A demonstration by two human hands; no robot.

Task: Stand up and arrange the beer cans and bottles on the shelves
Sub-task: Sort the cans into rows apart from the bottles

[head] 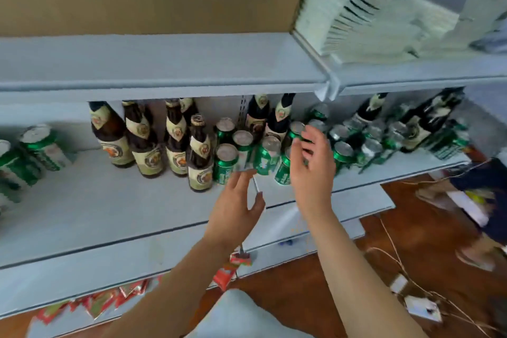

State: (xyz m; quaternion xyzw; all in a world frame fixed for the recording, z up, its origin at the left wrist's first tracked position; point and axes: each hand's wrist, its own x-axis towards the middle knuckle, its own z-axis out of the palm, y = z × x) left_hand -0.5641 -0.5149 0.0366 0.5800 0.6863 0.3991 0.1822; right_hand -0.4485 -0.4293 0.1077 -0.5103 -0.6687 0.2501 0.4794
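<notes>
Left hand [236, 206]: raised over the pale grey metal shelf board [115, 208], fingers straight and spread, holding nothing; fingertips just short of the green aluminium beer cans with silver lids [248, 149].
Right hand [311, 164]: lifted in front of the same cluster, fingers loosely bent and apart, gripping nothing; whether the tips touch a lid cannot be told.
Between the two hands: one green can leaning, the front cans upright and packed close.
Left of the left fingers: five brown glass beer bottles with cream labels [153, 140], upright, nearest one just beside the front can.
Behind the fingers: two more dark bottles [270, 118] at the back wall, cans crowded before them.
Right of the right fingers: further green cans and dark bottles [395, 132], blurred, filling the neighbouring bay.
Far left of the left fingers: two green cans [33, 151], well apart from the cluster, tilt unclear.
Above the fingers: upper grey shelf [164, 63] carrying a brown cardboard box with a white shipping label [115, 0]; stacked white packets [370, 16] to its right.
Below the wrists: red snack packets [109, 299] on a lower shelf, brown wooden floor [323, 282], thin cables [397, 255] and small white adapters [421, 307].
</notes>
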